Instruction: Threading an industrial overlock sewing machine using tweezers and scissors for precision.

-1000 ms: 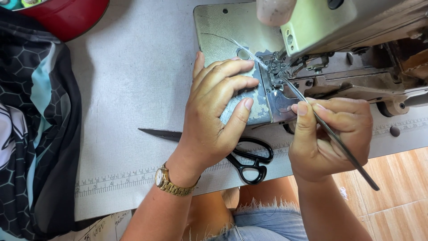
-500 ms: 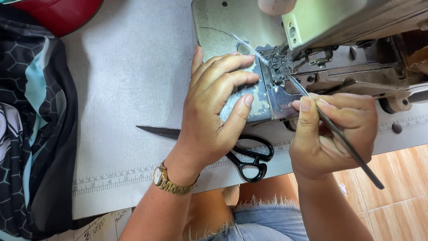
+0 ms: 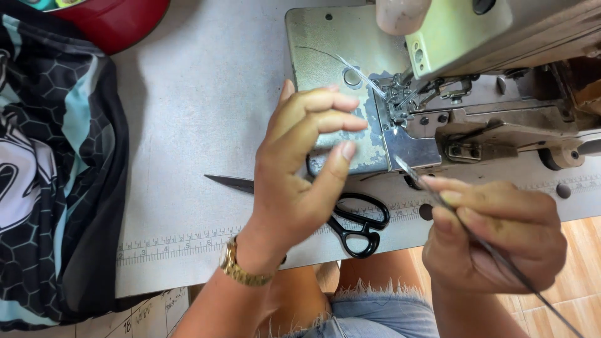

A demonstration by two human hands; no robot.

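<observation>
Head view: the left hand (image 3: 300, 169) is lifting off the metal bed plate (image 3: 325, 62) of the sewing machine (image 3: 476, 75); a second ago it was lying flat there, fingers pressed on the plate beside the needle area (image 3: 397, 103); now it is hovering above, fingers loosely curled with thumb and forefinger nearing each other, though I cannot tell whether they are pinching the thin thread (image 3: 350, 62) running toward the needle; the right hand (image 3: 494, 241) is drawing back from the machine, closed around long slim tweezers (image 3: 476, 238), whose tip is now pointing at the plate's edge rather than reaching into the needle area; so the fine work at the needle seems to be pausing or ending; black scissors (image 3: 350, 225) are lying on the grey desk (image 3: 188, 112), partly under the left hand; a dark patterned garment (image 3: 56, 163) is lying at the desk's left.
</observation>
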